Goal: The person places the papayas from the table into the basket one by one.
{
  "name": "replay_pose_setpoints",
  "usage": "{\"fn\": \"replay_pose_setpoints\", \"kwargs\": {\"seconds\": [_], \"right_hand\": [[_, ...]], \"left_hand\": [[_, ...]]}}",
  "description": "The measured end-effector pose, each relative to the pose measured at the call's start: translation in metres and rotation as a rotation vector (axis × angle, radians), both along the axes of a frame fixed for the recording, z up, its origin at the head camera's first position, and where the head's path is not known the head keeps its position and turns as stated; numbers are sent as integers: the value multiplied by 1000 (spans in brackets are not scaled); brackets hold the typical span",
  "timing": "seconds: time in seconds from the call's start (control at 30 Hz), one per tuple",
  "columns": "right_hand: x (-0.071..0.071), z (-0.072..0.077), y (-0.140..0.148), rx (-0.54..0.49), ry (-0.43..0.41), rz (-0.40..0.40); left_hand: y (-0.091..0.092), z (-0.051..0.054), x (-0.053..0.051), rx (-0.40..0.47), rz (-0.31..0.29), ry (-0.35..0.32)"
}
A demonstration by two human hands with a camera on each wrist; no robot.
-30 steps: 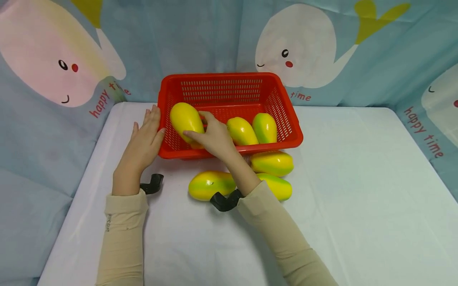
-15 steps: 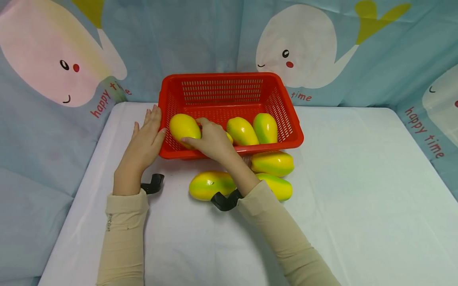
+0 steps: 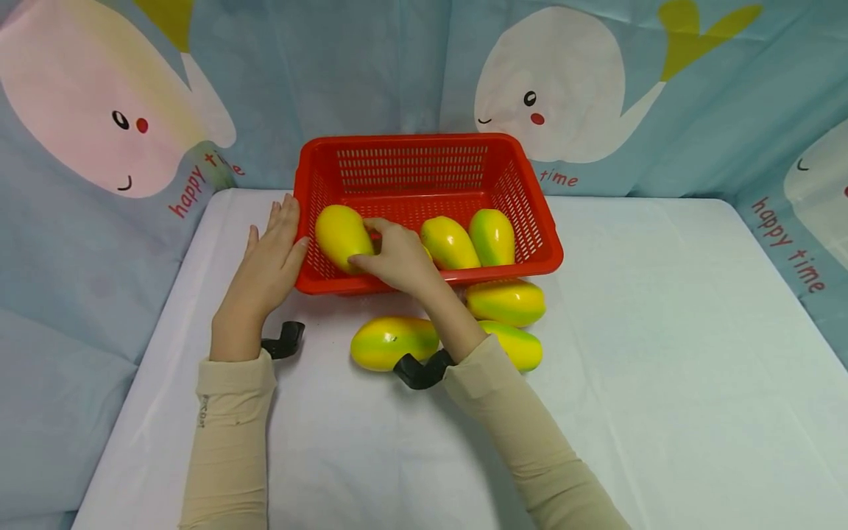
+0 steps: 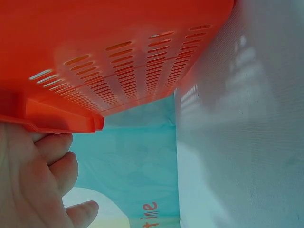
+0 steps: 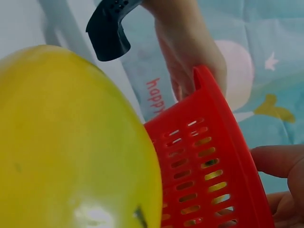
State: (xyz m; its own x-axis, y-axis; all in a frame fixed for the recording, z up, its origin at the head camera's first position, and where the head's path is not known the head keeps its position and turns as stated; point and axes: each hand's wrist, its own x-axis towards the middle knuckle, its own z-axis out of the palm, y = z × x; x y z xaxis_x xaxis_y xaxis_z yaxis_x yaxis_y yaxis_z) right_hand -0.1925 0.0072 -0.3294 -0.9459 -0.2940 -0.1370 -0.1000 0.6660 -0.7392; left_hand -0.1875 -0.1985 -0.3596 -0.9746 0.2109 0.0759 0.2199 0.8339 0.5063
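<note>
While the bare right hand (image 3: pixel 400 258) held a glossy yellow oval fruit (image 3: pixel 341 234) between its thumb and fingers, that fruit stood at eight o'clock inside the red slotted plastic basket (image 3: pixel 411 140), though its base could not be made out. The bare left hand (image 3: pixel 261 269) rested against the basket's nine-o'clock rim, its fingers straight rather than gripping. Just beyond the right hand, a sliver of a half-hidden yellow fruit (image 3: pixel 428 253) showed at six o'clock; two yellow-green oval fruits (image 3: pixel 492 237) leaned together from five to four o'clock, their lower ends covered by the near rim. On the white cloth-covered table (image 3: pixel 662 331), a yellow-and-green fruit (image 3: pixel 384 344) lay at seven o'clock from the basket and two greenish-yellow fruits (image 3: pixel 506 302) at five, the nearer one partly blocked by the right forearm. In the right wrist view a yellow surface was cut off by the frame edge, and the fingers were partly masked by the basket wall. On the pale blue whale-print cloth (image 3: pixel 384 73), red lettering read "happy time" at two places, creased at ten o'clock; at one o'clock only "time" cleared the basket. Small print on the beige left sleeve (image 3: pixel 232 427) was illegible.
</note>
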Motion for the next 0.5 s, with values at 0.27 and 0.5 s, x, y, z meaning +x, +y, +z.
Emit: {"fn": "replay_pose_setpoints", "kwargs": {"seconds": [0.27,0.5], "right_hand": [[1,-2,3,-166,-28,-49],[4,-3,12,-379,-40,-28]], "left_hand": [[0,0,-1,7,-13,8],[0,-1,-1,11,-14,10]]}}
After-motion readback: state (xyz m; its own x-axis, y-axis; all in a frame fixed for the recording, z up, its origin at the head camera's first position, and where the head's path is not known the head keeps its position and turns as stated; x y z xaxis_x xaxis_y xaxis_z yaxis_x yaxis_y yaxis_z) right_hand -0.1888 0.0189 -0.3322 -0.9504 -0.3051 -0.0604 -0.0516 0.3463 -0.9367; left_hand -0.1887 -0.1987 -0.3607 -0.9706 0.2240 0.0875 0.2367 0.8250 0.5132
